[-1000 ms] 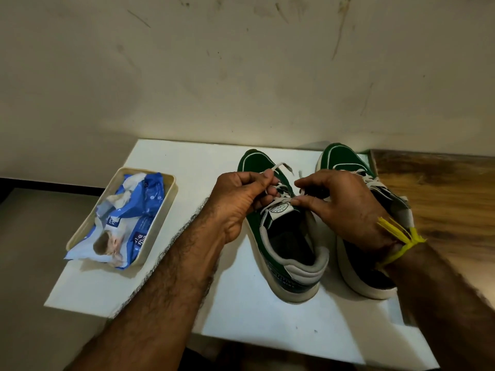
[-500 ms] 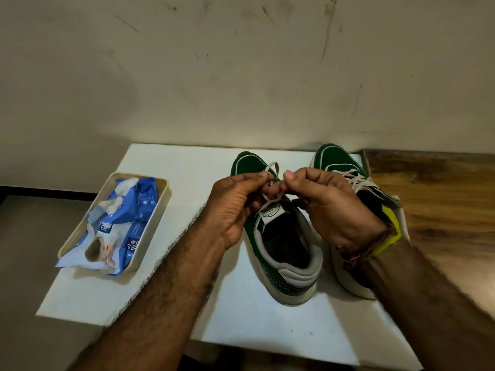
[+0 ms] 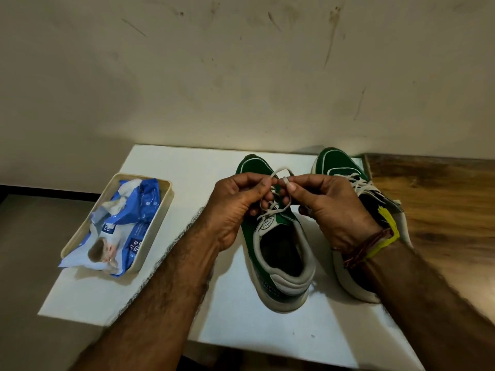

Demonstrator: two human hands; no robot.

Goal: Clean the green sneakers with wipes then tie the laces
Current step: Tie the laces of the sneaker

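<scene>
Both hands meet over the left sneaker (image 3: 278, 253), toe pointing away: left hand (image 3: 235, 207) and right hand (image 3: 329, 207) each pinch its lace (image 3: 281, 171).

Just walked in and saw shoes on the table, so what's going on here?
A person is tying the white lace of the left green sneaker: left hand and right hand each pinch it, a loop between them. The other green sneaker stands beside it on the white table. A blue wipes pack lies in a beige tray.
</scene>
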